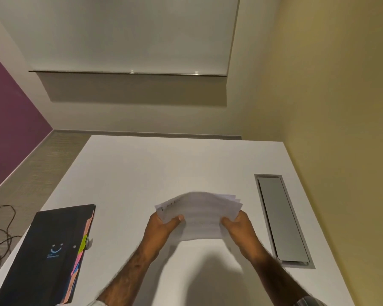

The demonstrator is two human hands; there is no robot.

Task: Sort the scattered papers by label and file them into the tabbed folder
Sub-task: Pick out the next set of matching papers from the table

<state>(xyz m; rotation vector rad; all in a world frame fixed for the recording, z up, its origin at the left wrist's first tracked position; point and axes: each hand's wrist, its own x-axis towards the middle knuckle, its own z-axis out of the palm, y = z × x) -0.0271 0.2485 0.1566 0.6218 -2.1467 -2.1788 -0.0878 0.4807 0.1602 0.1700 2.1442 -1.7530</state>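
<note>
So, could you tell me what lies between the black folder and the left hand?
Only bare white table separates the tabbed folder from the left hand, per the head view.

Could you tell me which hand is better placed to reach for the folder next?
Left, probably: the closed folder lies at the left of the table, nearest the left hand, while the right hand could hold the papers alone.
</note>
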